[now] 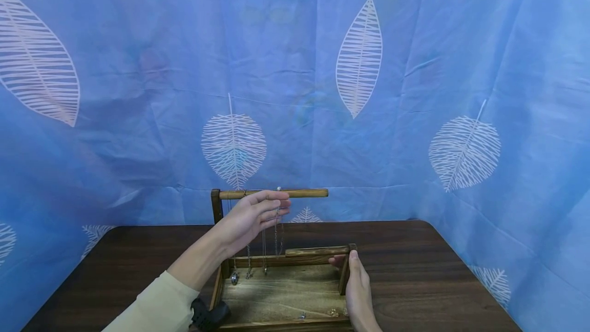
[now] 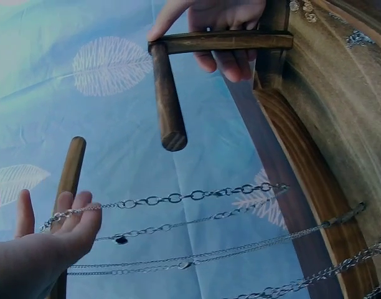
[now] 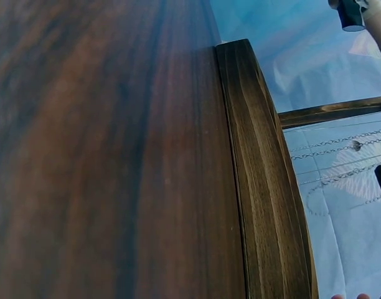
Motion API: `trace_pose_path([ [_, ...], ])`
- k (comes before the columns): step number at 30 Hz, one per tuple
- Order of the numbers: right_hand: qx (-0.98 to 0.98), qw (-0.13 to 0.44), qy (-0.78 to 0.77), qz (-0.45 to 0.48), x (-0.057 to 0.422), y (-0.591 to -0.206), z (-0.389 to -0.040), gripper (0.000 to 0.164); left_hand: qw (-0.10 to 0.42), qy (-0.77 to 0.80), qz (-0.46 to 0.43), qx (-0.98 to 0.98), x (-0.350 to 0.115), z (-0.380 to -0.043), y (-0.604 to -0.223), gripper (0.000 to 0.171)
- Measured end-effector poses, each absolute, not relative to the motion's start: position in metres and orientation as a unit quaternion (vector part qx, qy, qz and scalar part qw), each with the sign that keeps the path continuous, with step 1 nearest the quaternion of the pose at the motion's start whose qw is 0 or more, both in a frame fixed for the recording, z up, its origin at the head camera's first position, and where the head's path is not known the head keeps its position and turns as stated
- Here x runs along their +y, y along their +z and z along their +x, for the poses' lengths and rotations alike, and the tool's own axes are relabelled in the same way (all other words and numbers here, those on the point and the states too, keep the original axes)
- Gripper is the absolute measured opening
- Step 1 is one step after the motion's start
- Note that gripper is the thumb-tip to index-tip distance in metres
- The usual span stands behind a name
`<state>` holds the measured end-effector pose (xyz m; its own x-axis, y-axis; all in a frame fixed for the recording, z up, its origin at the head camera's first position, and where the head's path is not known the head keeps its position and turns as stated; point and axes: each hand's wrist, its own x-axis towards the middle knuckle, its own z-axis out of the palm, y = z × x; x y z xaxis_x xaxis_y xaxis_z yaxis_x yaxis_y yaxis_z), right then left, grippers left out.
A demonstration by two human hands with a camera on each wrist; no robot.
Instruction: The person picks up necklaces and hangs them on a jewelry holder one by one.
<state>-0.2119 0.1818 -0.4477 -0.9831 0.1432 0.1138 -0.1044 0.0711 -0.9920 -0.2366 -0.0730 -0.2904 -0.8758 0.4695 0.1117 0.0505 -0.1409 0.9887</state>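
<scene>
A wooden jewelry stand (image 1: 276,298) has a long upper bar (image 1: 311,193) on a left post and a shorter lower bar (image 1: 318,252) on a right post. Several silver necklaces hang from the long bar; one has a round pendant (image 1: 234,278). My left hand (image 1: 253,214) is just in front of that bar, its fingers nearly straight, touching the rightmost chain necklace (image 2: 197,195). Low on the right, my right hand (image 1: 360,288) grips the stand's right post, thumb in front and fingers behind. In the right wrist view only some fingertips (image 3: 363,296) show at the bottom edge.
Small jewelry pieces (image 1: 333,312) lie along the front of the stand's tray. The stand is on a dark wooden table (image 1: 415,270). Behind the table hangs a blue curtain (image 1: 295,65) with white leaf prints. A black device (image 1: 209,315) is on my left wrist.
</scene>
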Motion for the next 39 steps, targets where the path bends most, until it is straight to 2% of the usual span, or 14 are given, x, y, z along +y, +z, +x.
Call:
trace_pose_path([
  [8,-0.723,0.094,0.685,-0.018,0.181,-0.448,-0.212,0.073,0.142,0.717,0.196,0.654,-0.071,-0.237,-0.297,0.034],
  [39,-0.728,0.101,0.678,-0.015,0.180,-0.448,-0.213,0.072,0.142,0.693,0.171,0.686,-0.072,-0.231,-0.317,0.035],
])
